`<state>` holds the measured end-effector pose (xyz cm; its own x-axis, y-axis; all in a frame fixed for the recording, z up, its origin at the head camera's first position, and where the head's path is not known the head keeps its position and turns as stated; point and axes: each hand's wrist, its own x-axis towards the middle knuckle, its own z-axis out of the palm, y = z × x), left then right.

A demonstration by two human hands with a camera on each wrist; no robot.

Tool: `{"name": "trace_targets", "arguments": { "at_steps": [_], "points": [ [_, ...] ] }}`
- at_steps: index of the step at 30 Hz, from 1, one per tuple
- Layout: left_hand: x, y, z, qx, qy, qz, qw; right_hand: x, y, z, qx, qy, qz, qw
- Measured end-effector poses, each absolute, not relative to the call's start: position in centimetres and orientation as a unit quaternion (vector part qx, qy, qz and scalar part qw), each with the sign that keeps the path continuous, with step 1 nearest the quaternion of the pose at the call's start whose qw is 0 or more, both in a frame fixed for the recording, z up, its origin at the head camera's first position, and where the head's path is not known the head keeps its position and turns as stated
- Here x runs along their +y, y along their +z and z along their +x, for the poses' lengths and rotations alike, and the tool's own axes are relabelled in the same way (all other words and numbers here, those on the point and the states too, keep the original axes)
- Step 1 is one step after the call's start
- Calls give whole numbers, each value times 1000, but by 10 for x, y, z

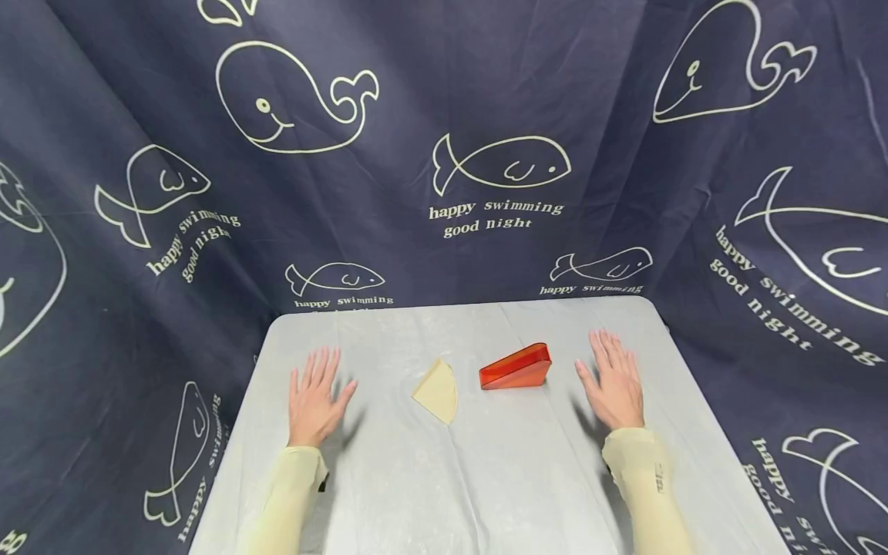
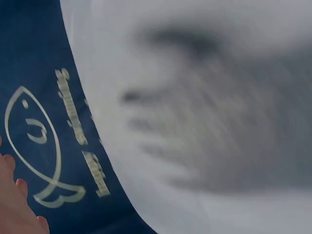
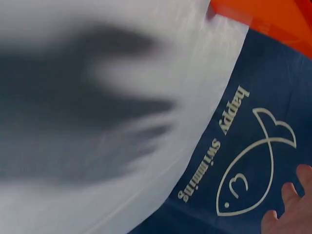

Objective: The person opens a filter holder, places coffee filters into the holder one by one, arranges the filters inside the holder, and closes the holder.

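A flat cream wedge (image 1: 435, 391) with a rounded edge, like a slice of a circle, lies mid-table in the head view. To its right sits a red-orange, see-through wedge-shaped holder (image 1: 516, 368), part of which also shows as an orange corner (image 3: 273, 17) in the right wrist view. My left hand (image 1: 317, 401) hovers palm down over the table's left side, fingers straight and thumb spread, holding nothing. On the right side my right hand (image 1: 613, 382) likewise hovers with straight fingers, nearest to the red-orange holder and apart from it. Both hands cast shadows on the table.
The table (image 1: 388, 486) has a pale, creased cover and rounded far corners. A dark blue curtain (image 1: 416, 262) with whale and fish drawings hangs behind it and along both sides. Cream sleeves (image 1: 287, 493) cover both forearms.
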<state>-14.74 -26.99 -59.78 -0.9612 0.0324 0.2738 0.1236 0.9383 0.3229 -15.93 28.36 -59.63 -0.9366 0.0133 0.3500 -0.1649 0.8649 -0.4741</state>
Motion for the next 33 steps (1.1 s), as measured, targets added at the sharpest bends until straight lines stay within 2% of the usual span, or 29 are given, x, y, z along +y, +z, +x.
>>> {"name": "trace_targets", "arguments": {
  "at_steps": [8,17,25,33],
  "points": [
    [-194,-593,-180,-970,-169,-129,120,255,-607,-173,-947,291,80,112],
    [-84,-579,-201,-948,-137,-274,90,227,-617,-183,-925,376,57,13],
    [-11,-574,-205,-931,-111,-338,77,221,-623,-189,-910,411,53,15],
    [24,-579,-211,-925,-92,-362,66,219,-629,-194,-902,427,53,22]
  ]
}}
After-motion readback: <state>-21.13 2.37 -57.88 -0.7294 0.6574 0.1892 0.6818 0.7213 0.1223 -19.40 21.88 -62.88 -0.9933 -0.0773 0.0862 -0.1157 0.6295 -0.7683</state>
